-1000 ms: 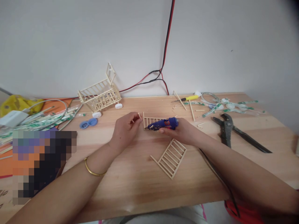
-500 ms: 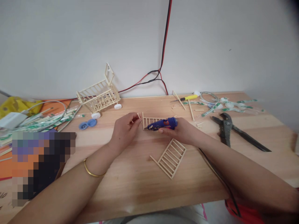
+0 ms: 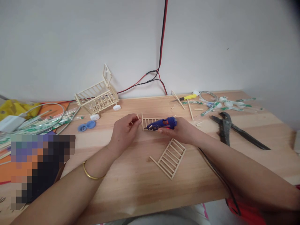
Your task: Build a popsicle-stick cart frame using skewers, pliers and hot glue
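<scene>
My right hand (image 3: 179, 131) is closed around a blue hot glue gun (image 3: 161, 124). Its nozzle is at the lower left corner of a small ladder-like stick frame (image 3: 150, 119), which the gun partly covers. Just left of that frame, my left hand (image 3: 125, 129) pinches a short wooden stick (image 3: 138, 117), most of it hidden by the fingers. Nearer to me lies a second stick frame (image 3: 172, 159) with several rungs and one rail sticking out to the left. At the back left stands a little stick-built cart (image 3: 97, 97) with white cap wheels.
Pliers (image 3: 226, 128) lie at the right. Behind them are a yellow-handled screwdriver (image 3: 188, 97), loose sticks (image 3: 190, 109) and plastic wrappers (image 3: 211, 108). Blue caps (image 3: 86, 125), wrapped sticks (image 3: 53, 122) and a white charger (image 3: 11, 122) sit at the left. The gun's cord (image 3: 217, 172) runs under my right forearm.
The whole view has shifted slightly, so things appear a little further left. Both hands keep nearly the same pose, with the glue gun's nozzle still at the frame's corner.
</scene>
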`<state>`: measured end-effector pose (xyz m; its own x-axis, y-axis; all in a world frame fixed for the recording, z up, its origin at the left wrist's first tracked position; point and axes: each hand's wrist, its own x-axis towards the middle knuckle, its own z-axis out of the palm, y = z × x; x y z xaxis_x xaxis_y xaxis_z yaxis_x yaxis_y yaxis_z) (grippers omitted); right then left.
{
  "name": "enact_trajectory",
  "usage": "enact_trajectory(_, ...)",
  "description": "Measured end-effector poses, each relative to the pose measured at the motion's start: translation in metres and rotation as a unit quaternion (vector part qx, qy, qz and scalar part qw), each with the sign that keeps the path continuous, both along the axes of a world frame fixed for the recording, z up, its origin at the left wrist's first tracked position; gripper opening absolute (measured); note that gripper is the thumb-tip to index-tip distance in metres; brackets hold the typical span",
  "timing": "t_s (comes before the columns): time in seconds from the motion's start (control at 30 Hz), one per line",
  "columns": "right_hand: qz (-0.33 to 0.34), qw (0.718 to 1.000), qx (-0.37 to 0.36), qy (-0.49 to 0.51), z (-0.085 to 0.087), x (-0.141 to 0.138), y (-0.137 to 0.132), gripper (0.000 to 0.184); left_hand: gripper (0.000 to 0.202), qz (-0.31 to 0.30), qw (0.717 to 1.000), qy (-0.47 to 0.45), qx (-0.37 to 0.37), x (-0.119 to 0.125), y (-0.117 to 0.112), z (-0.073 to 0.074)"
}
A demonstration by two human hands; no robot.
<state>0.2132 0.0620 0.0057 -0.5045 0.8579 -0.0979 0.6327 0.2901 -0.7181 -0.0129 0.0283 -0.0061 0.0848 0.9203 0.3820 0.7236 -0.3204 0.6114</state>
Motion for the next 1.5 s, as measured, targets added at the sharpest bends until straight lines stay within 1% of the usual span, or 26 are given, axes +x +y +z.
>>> enact_trajectory(0.13, -0.010, 1.000, -0.004, -0.008, -0.001, 0.000, 0.000, 0.038, 0.014, -0.003, 1.000, -0.002, 0.003, 0.000, 0.000, 0.000)
enact_trajectory(0.33, -0.001, 1.000, -0.002, -0.006, -0.001, 0.001, 0.001, 0.039, 0.014, 0.000, 1.000, 0.008, 0.001, 0.001, -0.001, 0.002)
enact_trajectory(0.53, -0.031, 0.999, 0.009, 0.000, -0.004, 0.004, 0.002, 0.041, 0.014, -0.004, 1.000, 0.014, -0.010, 0.002, -0.002, 0.002)
enact_trajectory(0.9, -0.047, 0.999, 0.003, 0.013, 0.006, 0.007, 0.001, 0.041, 0.014, -0.032, 0.999, 0.028, -0.018, 0.003, -0.002, 0.001)
enact_trajectory(1.1, -0.049, 0.999, 0.007, 0.023, 0.006, 0.009, 0.001, 0.041, 0.013, -0.033, 0.998, 0.040, -0.018, 0.003, -0.002, -0.001)
enact_trajectory(1.23, -0.046, 0.999, 0.008, 0.028, 0.007, 0.009, 0.002, 0.038, 0.013, -0.038, 0.998, 0.044, -0.016, 0.003, -0.001, -0.001)
enact_trajectory(1.4, -0.055, 0.998, 0.004, 0.017, 0.008, 0.009, 0.001, 0.037, 0.014, -0.038, 0.997, 0.056, -0.023, 0.003, 0.000, -0.001)
enact_trajectory(1.5, -0.047, 0.999, 0.005, 0.020, 0.008, 0.009, 0.001, 0.037, 0.015, -0.039, 0.997, 0.063, -0.024, 0.003, 0.000, -0.002)
